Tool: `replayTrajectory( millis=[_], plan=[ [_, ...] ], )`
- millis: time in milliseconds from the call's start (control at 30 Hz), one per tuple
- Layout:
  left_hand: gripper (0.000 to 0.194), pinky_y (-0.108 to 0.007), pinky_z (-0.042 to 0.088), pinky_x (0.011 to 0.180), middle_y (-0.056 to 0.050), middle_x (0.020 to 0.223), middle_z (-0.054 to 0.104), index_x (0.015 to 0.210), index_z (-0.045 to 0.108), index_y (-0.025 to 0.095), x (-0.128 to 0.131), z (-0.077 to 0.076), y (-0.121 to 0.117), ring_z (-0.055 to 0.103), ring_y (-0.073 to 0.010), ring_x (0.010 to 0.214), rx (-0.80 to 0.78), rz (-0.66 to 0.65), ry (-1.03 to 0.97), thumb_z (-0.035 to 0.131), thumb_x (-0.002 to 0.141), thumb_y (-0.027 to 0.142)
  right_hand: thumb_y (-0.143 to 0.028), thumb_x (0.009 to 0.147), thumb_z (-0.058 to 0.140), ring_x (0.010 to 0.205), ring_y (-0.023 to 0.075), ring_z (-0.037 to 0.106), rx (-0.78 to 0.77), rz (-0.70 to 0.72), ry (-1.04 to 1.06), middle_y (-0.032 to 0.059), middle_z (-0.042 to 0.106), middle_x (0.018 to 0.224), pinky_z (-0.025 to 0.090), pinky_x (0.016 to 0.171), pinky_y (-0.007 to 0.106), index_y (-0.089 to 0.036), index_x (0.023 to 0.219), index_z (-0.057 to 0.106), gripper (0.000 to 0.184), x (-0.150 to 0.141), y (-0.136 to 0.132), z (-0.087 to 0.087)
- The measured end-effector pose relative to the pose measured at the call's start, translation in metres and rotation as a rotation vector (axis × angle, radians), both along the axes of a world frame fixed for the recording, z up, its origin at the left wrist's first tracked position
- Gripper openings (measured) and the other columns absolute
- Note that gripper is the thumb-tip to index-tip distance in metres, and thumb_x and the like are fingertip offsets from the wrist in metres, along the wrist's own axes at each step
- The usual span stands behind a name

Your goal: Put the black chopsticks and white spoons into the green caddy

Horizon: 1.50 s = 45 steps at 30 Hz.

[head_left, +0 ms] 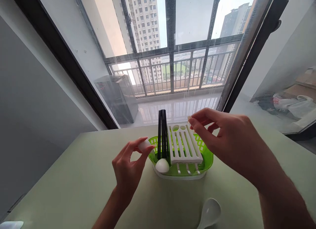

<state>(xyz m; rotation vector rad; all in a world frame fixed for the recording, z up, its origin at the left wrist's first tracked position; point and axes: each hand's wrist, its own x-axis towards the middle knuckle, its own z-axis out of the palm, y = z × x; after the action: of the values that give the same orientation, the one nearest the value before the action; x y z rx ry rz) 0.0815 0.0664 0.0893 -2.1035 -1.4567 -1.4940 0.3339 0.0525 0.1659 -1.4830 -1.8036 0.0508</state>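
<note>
My left hand (130,163) pinches a small white rounded piece (144,145) between thumb and fingers, at the left rim of a green basket (209,159) with a white base. My right hand (222,130) is closed in a pinch by the upper right corner of a white slotted rack (181,143); what its fingertips hold, if anything, is too small to make out. The rack leans in the basket, with several hooks along its lower edge. Beside it stand several black chopsticks (162,133). A white spoon-like rounded end (162,165) rests at the basket's front left.
A white spoon (211,211) lies on the pale table (86,176) in front of the basket. Part of a white object (12,225) shows at the lower left corner. Behind the table is a glass door (153,107) onto a balcony. Plastic bags (296,105) lie at the right.
</note>
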Motion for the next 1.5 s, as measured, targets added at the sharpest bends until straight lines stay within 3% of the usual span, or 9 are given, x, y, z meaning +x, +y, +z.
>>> replayTrajectory(
  millis=[367, 600, 800, 900, 1067, 1133, 1267, 1400, 1500],
  plan=[
    [0.02, -0.024, 0.053, 0.072, -0.001, 0.087, 0.073, 0.113, 0.071, 0.02, -0.002, -0.014, -0.018, 0.065, -0.0131, 0.073, -0.026, -0.008, 0.173, 0.065, 0.097, 0.031, -0.042, 0.099, 0.055, 0.062, 0.0179, 0.069, -0.009, 0.041, -0.003, 0.0038, 0.078, 0.081, 0.046, 0.049, 0.025, -0.024, 0.095, 0.072, 0.025, 0.006, -0.006, 0.001],
    [0.022, -0.024, 0.052, 0.076, -0.001, 0.084, 0.069, 0.118, 0.07, 0.021, -0.005, -0.011, -0.035, 0.063, -0.013, 0.075, -0.058, -0.009, 0.226, 0.062, 0.099, 0.028, -0.04, 0.1, 0.054, 0.062, 0.0167, 0.069, -0.061, 0.1, -0.02, 0.0027, 0.077, 0.081, 0.045, 0.05, 0.025, -0.023, 0.095, 0.071, 0.025, 0.008, -0.009, 0.003],
    [0.025, -0.019, 0.047, 0.059, 0.003, 0.072, 0.058, 0.12, 0.07, 0.023, -0.006, 0.0, -0.042, 0.056, -0.0109, 0.062, -0.141, 0.024, 0.223, 0.062, 0.097, 0.031, -0.035, 0.101, 0.054, 0.069, 0.017, 0.07, -0.143, 0.138, -0.033, 0.0013, 0.078, 0.085, 0.044, 0.056, 0.026, -0.024, 0.097, 0.071, 0.021, 0.006, -0.002, 0.0],
    [0.025, -0.018, 0.044, 0.054, 0.005, 0.07, 0.053, 0.119, 0.067, 0.025, -0.007, 0.002, -0.048, 0.052, -0.0101, 0.058, -0.05, 0.043, 0.178, 0.065, 0.094, 0.024, -0.034, 0.101, 0.053, 0.072, 0.0172, 0.07, -0.154, 0.163, -0.031, 0.0021, 0.078, 0.088, 0.043, 0.058, 0.026, -0.023, 0.097, 0.07, 0.021, 0.004, 0.005, -0.005],
    [0.033, -0.024, 0.055, 0.07, 0.005, 0.072, 0.063, 0.106, 0.062, 0.023, 0.003, -0.005, -0.074, 0.058, -0.01, 0.056, 0.167, -0.356, 0.313, 0.061, 0.081, 0.002, -0.034, 0.102, 0.051, 0.071, 0.0164, 0.069, -0.159, 0.185, -0.021, 0.002, 0.078, 0.088, 0.042, 0.059, 0.026, -0.023, 0.097, 0.07, 0.023, 0.003, 0.011, -0.011],
    [0.028, -0.025, 0.057, 0.075, 0.006, 0.07, 0.064, 0.105, 0.06, 0.022, 0.018, -0.013, -0.083, 0.063, -0.0105, 0.058, 0.001, -0.503, 0.474, 0.06, 0.083, 0.004, -0.034, 0.102, 0.051, 0.069, 0.0157, 0.068, -0.154, 0.183, -0.018, 0.0012, 0.078, 0.088, 0.042, 0.06, 0.027, -0.023, 0.097, 0.07, 0.023, 0.003, 0.012, -0.011],
    [0.016, -0.021, 0.054, 0.057, 0.003, 0.079, 0.068, 0.111, 0.058, 0.022, 0.055, -0.043, -0.087, 0.064, -0.0109, 0.059, -0.239, -0.73, 0.644, 0.06, 0.096, 0.028, -0.032, 0.101, 0.052, 0.069, 0.0156, 0.068, -0.121, 0.141, 0.008, 0.0004, 0.078, 0.086, 0.04, 0.061, 0.026, -0.023, 0.098, 0.07, 0.02, 0.004, 0.013, -0.01],
    [0.053, -0.024, 0.06, 0.07, -0.009, 0.11, 0.07, 0.128, 0.051, 0.016, 0.083, -0.071, -0.082, 0.072, -0.0184, 0.088, -0.379, -0.749, 0.704, 0.072, 0.088, 0.043, -0.032, 0.101, 0.052, 0.068, 0.0158, 0.068, -0.108, 0.135, 0.018, 0.002, 0.078, 0.084, 0.04, 0.061, 0.026, -0.022, 0.098, 0.07, 0.021, 0.006, 0.013, -0.01],
    [0.08, -0.031, 0.062, 0.072, -0.017, 0.128, 0.064, 0.141, 0.042, 0.011, 0.1, -0.076, -0.083, 0.072, -0.0258, 0.1, -0.496, -0.662, 0.799, 0.076, 0.082, 0.054, -0.032, 0.101, 0.051, 0.068, 0.0158, 0.068, -0.11, 0.142, 0.02, 0.002, 0.078, 0.085, 0.04, 0.061, 0.027, -0.022, 0.098, 0.071, 0.022, 0.008, 0.014, -0.009]
  ],
)
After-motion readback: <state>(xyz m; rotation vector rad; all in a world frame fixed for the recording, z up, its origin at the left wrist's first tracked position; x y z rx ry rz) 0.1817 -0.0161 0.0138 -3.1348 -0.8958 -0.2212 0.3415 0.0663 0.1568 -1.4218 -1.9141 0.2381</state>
